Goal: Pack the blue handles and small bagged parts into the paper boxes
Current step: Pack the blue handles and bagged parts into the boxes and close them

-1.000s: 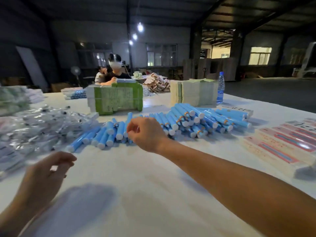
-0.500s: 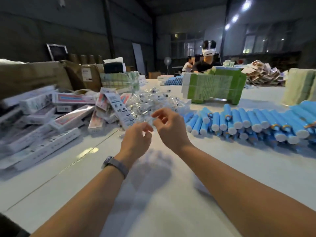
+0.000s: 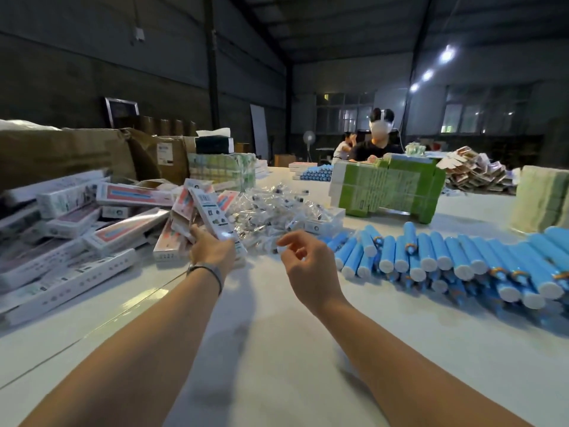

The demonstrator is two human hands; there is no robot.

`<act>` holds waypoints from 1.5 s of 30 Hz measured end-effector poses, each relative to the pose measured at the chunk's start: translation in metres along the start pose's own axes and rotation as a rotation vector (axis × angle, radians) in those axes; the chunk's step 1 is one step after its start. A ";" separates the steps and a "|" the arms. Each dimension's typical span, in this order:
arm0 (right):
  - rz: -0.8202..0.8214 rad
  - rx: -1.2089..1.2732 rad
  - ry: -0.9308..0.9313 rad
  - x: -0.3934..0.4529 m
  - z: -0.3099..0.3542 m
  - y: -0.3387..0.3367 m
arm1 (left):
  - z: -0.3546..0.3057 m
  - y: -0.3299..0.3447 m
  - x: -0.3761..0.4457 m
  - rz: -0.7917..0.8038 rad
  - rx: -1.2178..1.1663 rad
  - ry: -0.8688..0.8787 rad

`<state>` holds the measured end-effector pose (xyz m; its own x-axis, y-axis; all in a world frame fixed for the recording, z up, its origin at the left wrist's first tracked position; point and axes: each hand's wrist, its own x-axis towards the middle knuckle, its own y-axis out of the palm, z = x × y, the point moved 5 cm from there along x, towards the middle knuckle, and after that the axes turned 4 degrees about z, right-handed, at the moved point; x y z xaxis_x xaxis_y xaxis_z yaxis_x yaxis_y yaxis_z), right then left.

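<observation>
Left hand [image 3: 212, 251] grips one long white paper box [image 3: 215, 218] near its lower end, fingers curled round it, box tilted up and away over the heap of like boxes [image 3: 77, 223] at the table's [image 3: 277, 380] left. Right hand [image 3: 308, 266] hovers just beside it, fingers [image 3: 291, 241] loosely curled and holding nothing. Clear bagged parts [image 3: 277, 214] lie piled just beyond both hands. Blue handles [image 3: 446, 257] lie in rows to the right, apart from either hand.

White work table [image 3: 277, 349], loaded.
Surface carries blue handles [image 3: 446, 257], clear bagged parts [image 3: 277, 211], paper boxes [image 3: 77, 241], green carton stack [image 3: 391, 189].
</observation>
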<state>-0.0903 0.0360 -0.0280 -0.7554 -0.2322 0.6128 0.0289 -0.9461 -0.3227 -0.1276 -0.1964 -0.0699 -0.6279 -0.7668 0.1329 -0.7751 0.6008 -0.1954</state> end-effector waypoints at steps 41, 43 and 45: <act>0.082 -1.166 0.390 0.026 -0.070 -0.124 | -0.047 0.017 -0.154 0.525 -0.242 0.539; 0.117 -1.168 0.413 0.025 -0.068 -0.128 | -0.050 0.015 -0.155 0.484 -0.237 0.573; 0.144 -1.174 0.420 0.023 -0.066 -0.129 | -0.053 0.013 -0.157 0.448 -0.227 0.607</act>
<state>-0.1550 0.1678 -0.0201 -0.9499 -0.0224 0.3119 -0.3084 -0.0968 -0.9463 -0.0429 -0.0559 -0.0416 -0.7615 -0.2225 0.6088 -0.3932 0.9052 -0.1610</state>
